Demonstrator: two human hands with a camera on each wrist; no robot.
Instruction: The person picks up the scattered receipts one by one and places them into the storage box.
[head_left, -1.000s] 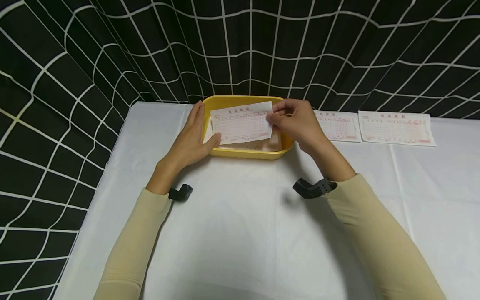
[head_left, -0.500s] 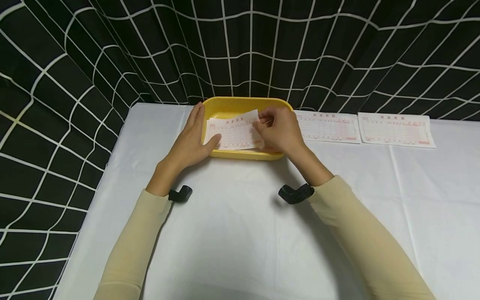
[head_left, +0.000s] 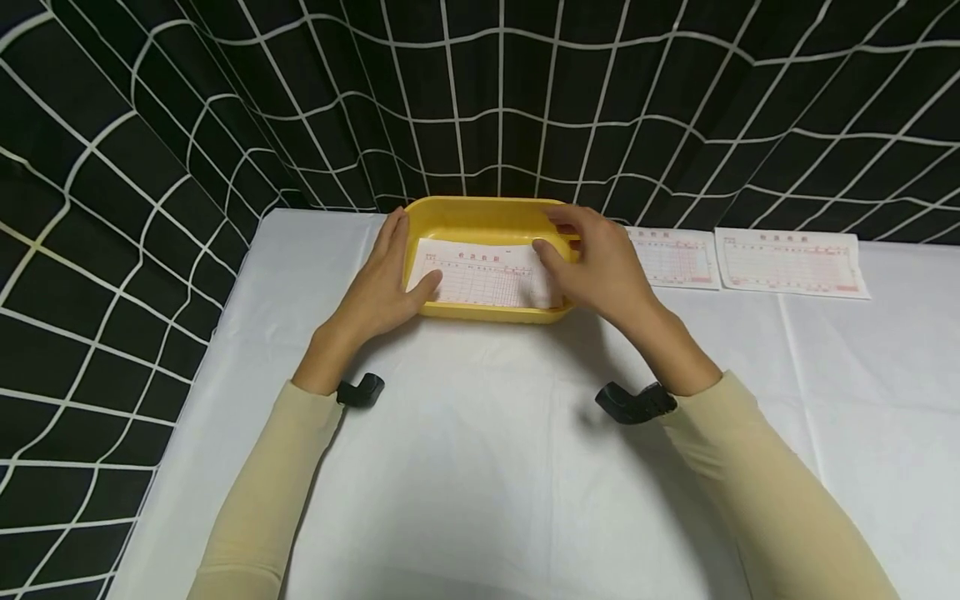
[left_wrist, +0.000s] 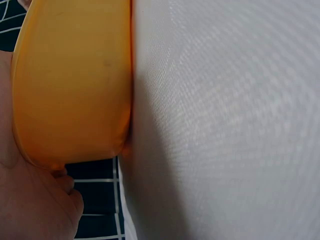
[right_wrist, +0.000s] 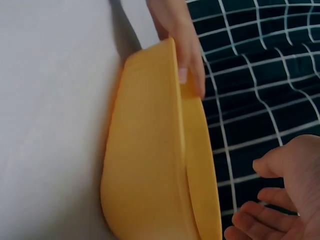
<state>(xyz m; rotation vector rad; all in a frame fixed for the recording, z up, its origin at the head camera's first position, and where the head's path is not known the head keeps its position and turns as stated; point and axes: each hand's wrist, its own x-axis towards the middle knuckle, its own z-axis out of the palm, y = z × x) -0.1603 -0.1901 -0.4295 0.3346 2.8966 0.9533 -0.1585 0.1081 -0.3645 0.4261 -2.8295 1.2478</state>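
A yellow plastic basket (head_left: 487,314) stands at the back of the table. Printed paper slips (head_left: 480,275) with red lines and headings lie inside it, the top one face up. My left hand (head_left: 375,287) holds the basket's left end, thumb over the rim and fingers along the outer side; the left wrist view shows its fingers beside the basket wall. Over the right end is my right hand (head_left: 600,258), thumb and fingers spread apart with nothing between them. In the right wrist view the right hand (right_wrist: 280,195) appears beside the rim, its fingers loosely bent.
Two more printed slips lie on the white-covered table to the right: one partly behind my right hand (head_left: 675,258), the other farther right (head_left: 791,262). A black curtain with a white grid (head_left: 502,92) hangs directly behind the table and along the left.
The slip my right hand pinched has been lowered into the basket and let go, and now lies flat. The right hand moved left, then back right with its fingers spread. My left hand stays put.
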